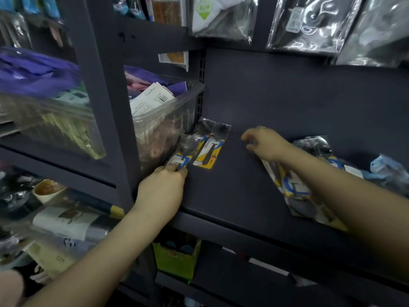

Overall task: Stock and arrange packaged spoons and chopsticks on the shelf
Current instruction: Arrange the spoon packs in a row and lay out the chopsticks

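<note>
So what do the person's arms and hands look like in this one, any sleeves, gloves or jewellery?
Both forearms are bare up to the frame edge: no sleeves and no gloves in view. The left hand shows no watch or band at the wrist. The right hand is blurred; a thin pale line on one finger might be a ring, but it is too unclear to tell.

The shelf (239, 173) middle is bare. A plastic box (163, 120) blocks the left; packets (296, 189) fill the right.

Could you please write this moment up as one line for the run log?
left hand: pinches spoon pack on shelf | right hand: curled, nothing visibly held | pile of packs: right
</note>
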Demonstrator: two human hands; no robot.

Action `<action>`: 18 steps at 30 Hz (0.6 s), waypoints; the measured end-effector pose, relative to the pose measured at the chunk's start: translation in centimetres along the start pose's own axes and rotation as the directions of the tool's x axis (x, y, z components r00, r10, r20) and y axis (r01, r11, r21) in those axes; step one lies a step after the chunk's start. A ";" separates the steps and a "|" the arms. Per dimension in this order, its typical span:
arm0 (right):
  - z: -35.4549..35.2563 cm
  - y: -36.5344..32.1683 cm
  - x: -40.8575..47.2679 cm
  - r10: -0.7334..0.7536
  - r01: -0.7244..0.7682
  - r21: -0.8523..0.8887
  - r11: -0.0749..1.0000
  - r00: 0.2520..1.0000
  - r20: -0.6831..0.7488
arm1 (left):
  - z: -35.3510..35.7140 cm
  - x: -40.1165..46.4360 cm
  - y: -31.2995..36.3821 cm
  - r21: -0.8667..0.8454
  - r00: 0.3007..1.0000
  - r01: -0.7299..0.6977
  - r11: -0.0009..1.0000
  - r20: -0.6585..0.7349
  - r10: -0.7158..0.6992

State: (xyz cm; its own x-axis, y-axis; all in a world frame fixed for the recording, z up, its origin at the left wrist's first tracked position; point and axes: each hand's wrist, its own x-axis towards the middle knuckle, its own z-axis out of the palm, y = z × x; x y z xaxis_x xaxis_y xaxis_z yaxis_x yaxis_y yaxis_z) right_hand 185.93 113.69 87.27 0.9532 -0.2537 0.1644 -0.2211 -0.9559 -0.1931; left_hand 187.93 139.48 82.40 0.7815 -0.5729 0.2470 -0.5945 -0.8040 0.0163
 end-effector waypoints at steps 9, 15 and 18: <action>0.0 2.7 0.2 0.277 -0.274 -0.041 0.961 0.948 0.155 | -1.4 0.6 1.6 -0.313 0.973 -0.202 0.928 -0.174 0.153; -0.4 2.9 3.0 0.283 -0.233 0.426 0.875 0.957 -0.058 | -1.6 0.1 4.2 -0.475 0.968 -0.248 0.844 -0.167 0.190; -2.4 1.1 2.6 0.143 0.006 0.715 0.699 0.979 -0.148 | -1.9 0.7 5.7 -0.649 0.993 -0.120 0.751 -0.073 0.095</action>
State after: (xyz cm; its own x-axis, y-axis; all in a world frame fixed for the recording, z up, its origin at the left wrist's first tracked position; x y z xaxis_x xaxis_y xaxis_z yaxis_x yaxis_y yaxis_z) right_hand 187.70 111.66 89.82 0.8708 -0.4066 0.2765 -0.0010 -0.5637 -0.8260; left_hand 184.76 134.78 84.52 0.7055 -0.6338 0.3172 -0.6629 -0.4317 0.6118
